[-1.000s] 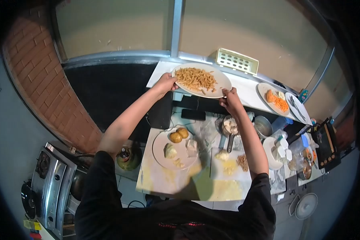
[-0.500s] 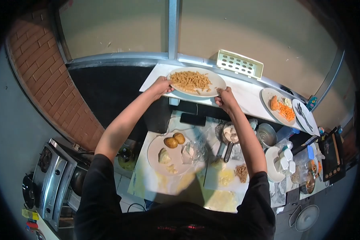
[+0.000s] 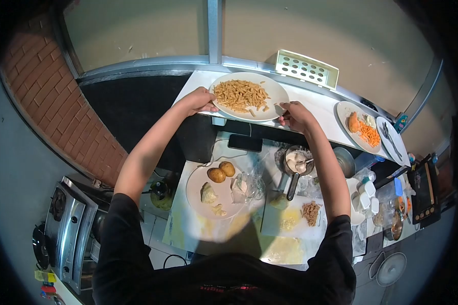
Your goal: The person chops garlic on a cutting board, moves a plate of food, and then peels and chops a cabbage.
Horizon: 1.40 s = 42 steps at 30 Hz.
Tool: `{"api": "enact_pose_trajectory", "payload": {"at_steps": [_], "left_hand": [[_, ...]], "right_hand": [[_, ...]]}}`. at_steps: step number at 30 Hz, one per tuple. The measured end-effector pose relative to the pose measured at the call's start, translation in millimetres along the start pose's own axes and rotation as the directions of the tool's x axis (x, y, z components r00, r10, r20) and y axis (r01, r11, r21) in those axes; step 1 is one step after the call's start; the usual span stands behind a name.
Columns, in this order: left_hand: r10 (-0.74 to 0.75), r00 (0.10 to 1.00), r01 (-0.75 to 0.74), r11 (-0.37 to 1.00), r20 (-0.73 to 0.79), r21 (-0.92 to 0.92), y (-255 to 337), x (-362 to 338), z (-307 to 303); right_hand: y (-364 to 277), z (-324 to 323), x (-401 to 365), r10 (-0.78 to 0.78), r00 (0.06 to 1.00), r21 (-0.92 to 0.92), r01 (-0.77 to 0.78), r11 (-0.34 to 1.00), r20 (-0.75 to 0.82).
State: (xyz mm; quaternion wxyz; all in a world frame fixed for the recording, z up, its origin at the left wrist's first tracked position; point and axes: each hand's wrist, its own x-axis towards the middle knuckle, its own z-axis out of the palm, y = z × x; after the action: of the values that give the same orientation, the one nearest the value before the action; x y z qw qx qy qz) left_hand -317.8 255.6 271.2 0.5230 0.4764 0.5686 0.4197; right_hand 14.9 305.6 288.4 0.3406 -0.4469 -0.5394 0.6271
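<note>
A large white oval plate [image 3: 274,101] bearing brown pasta-like pieces [image 3: 240,95] is at the shelf [image 3: 315,117], close to its front edge. My left hand [image 3: 201,100] grips the plate's left rim, fingers closed on it. At the right rim, my right hand [image 3: 293,116] holds on, thumb above and fingers partly below. Whether the plate's underside touches the shelf cannot be made out.
On the shelf's right are a plate of orange shreds [image 3: 370,135], a plate with cutlery [image 3: 389,137] and a perforated rack [image 3: 307,69]. Below lie potatoes [image 3: 217,175] on a round plate [image 3: 193,198], a phone [image 3: 245,143], a pan [image 3: 296,161]. A stove [image 3: 66,229] stands left.
The plate has levelled out, its surface showing rounder, and sits slightly higher in view. Both hands still hold its rim. The right hand has shifted a little right.
</note>
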Motion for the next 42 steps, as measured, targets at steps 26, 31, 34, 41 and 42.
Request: {"api": "enact_pose_trajectory", "payload": {"at_steps": [26,31,34,41,42], "left_hand": [[0.219,0.962,-0.18,0.958,-0.166,0.223,-227.7,-237.2,201.8],[0.298,0.953,-0.303,0.919,0.058,0.251,-219.7,-226.1,261.4],[0.323,0.929,-0.354,0.918,0.183,0.177,-215.1,-220.0,276.0],[0.344,0.874,-0.43,0.877,0.343,0.217,-226.5,-206.3,311.7],[0.331,0.873,-0.421,0.882,0.359,0.211,-229.4,-202.0,317.6]], "right_hand": [[227.6,-117.5,-371.9,-0.213,0.883,-0.653,-0.13,0.746,-0.419],[258.8,-113.0,-404.9,-0.112,0.874,-0.534,-0.183,0.825,-0.472],[266.5,-101.4,-412.8,-0.105,0.849,-0.477,-0.185,0.86,-0.518],[278.9,-96.7,-427.6,-0.156,0.8,-0.486,-0.186,0.854,-0.579],[280.9,-100.3,-428.9,-0.167,0.796,-0.482,-0.172,0.859,-0.581]]}}
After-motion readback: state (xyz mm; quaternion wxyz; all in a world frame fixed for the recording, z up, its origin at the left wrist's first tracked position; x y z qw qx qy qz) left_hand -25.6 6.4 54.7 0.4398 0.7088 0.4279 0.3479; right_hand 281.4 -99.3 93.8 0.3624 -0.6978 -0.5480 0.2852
